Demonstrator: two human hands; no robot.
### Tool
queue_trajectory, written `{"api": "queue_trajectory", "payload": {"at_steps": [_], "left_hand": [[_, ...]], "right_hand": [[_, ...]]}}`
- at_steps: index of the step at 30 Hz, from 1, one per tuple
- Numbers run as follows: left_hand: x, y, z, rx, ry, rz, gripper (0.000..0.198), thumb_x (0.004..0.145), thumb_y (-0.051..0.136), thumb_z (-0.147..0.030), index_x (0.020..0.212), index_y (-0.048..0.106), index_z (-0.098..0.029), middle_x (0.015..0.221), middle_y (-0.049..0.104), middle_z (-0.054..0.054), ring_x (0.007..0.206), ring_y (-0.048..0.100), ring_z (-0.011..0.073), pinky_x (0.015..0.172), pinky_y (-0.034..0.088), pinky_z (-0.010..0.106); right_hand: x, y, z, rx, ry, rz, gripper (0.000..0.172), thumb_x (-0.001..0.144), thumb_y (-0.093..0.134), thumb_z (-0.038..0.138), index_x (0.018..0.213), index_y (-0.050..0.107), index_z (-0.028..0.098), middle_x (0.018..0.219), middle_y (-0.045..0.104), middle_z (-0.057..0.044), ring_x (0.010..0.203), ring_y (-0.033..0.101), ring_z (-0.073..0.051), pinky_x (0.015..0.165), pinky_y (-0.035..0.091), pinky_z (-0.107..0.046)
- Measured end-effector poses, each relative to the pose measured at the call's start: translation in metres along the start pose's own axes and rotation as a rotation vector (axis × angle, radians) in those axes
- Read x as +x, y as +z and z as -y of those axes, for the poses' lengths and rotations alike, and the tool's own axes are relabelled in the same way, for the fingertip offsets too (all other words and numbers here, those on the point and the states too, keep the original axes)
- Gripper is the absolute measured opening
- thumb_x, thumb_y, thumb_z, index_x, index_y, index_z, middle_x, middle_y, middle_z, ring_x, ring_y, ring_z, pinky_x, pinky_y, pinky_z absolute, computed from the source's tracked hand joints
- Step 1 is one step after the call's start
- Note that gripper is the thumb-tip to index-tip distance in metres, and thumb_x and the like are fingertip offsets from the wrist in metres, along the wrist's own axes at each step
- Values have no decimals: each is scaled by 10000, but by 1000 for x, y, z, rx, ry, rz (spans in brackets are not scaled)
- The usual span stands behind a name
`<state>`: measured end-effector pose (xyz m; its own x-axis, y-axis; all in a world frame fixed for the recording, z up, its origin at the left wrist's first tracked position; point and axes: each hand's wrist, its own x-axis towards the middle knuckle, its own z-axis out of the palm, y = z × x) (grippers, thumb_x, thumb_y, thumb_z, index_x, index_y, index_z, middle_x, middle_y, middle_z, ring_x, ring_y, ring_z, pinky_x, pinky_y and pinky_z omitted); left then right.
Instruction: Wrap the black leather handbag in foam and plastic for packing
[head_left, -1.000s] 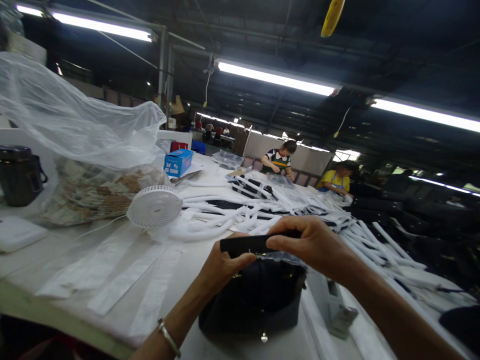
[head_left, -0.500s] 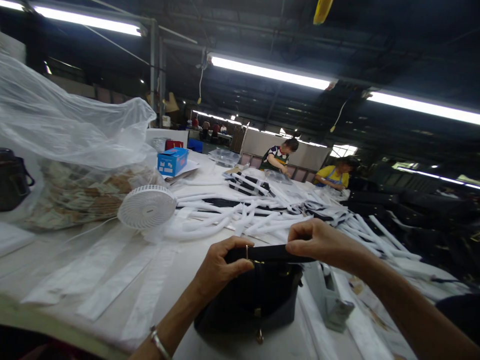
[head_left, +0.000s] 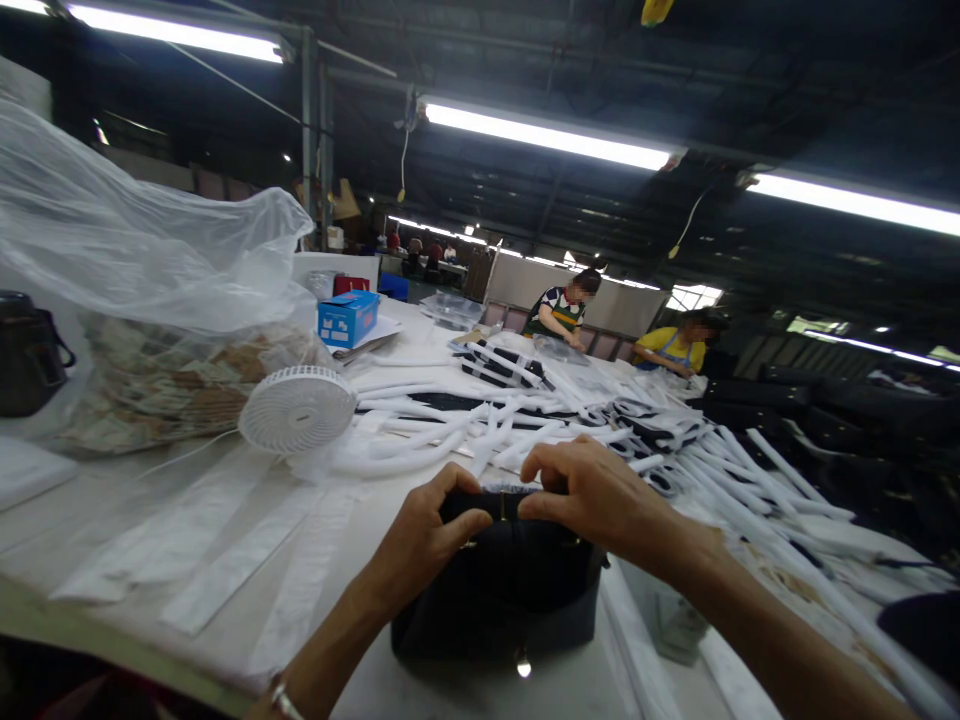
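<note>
A black handbag [head_left: 499, 615] stands on the table in front of me, with a shiny metal fitting [head_left: 523, 664] low on its front. Along its top runs a black strap [head_left: 492, 503]. My left hand [head_left: 424, 525] pinches this strap at the left, thumb in front. Close beside it, my right hand [head_left: 589, 490] is closed on the same strap with thumb and fingers. Between the two thumbs shows a thin gold-coloured metal piece [head_left: 503, 507] across the strap. My fingers hide the rest of the strap's ends.
A white fan [head_left: 298, 410] stands left of the bag, near a large clear plastic bag [head_left: 187, 380] of scraps. White-wrapped strips [head_left: 420, 455] pile up beyond my hands. A grey-green metal object [head_left: 679, 625] sits by my right forearm. Two people work across the table.
My right hand has slid left along the strap, close to my left hand. The gold-coloured piece now lies between both thumbs. The strap's right stretch no longer shows.
</note>
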<state>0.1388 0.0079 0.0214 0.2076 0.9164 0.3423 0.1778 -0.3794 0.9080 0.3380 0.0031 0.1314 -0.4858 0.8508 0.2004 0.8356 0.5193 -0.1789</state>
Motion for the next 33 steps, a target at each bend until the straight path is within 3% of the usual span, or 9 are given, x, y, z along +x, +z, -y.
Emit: {"api": "queue_trajectory", "payload": {"at_steps": [3,5,10,17,21,24,28,31,33], "left_hand": [[0,3,0,-2,-13,-31,137,771,671,-270,809,552,-213,724,568,-45,701,515,159,651,381,258],[-1,4,-1,-55,-10,8,137,806,640,-288,789,530,-209,725,555,-41,709,503,158,658,384,257],[-8,-16,6,-166,-20,69,198,899,550,-375,806,512,-206,778,539,-26,762,500,163,704,384,261],[-19,-45,29,-585,-131,-61,193,894,567,-253,745,458,-197,961,696,41,993,579,194,935,385,300],[-18,-47,33,-870,-184,-164,195,872,614,-223,720,501,-176,930,718,71,867,610,153,818,484,255],[-13,-51,36,-987,-201,-334,189,824,660,-149,690,526,-157,861,723,64,775,628,128,678,515,191],[-8,-56,39,-1105,-242,-488,177,827,586,-37,693,538,-144,898,741,75,605,628,95,625,565,216],[-6,-56,38,-1179,-270,-567,220,849,505,11,697,563,-137,796,736,52,562,640,97,594,576,204],[-4,-55,36,-1208,-281,-612,247,861,473,27,699,570,-133,745,729,51,589,668,112,608,590,209]], "right_hand": [[1,6,17,-263,-193,-60,319,748,778,386,1003,681,221,913,716,-58,878,619,-255,860,383,-406],[3,14,29,-335,-269,-28,196,792,742,337,923,687,202,879,721,-73,865,627,-257,884,380,-418],[10,14,32,-344,-250,79,63,811,669,229,778,695,183,760,723,-65,747,644,-218,875,402,-381],[17,-1,-3,130,-61,284,97,755,663,269,824,715,225,836,722,5,801,631,-187,700,424,-271],[20,10,-13,494,8,409,142,838,589,312,824,660,190,808,700,24,726,604,-132,637,422,-224],[17,14,-16,685,-3,422,196,892,557,352,839,620,174,744,687,17,709,615,-132,668,445,-232],[12,15,-21,848,-65,339,393,892,574,512,1100,627,184,1067,690,-65,1007,635,-216,880,474,-339],[12,22,-24,923,-146,354,763,752,704,611,1377,477,238,1394,527,-111,1311,456,-274,1084,330,-411],[12,28,-21,961,-179,413,999,643,779,630,1470,349,274,1445,481,-112,1366,389,-293,1133,246,-441]]}}
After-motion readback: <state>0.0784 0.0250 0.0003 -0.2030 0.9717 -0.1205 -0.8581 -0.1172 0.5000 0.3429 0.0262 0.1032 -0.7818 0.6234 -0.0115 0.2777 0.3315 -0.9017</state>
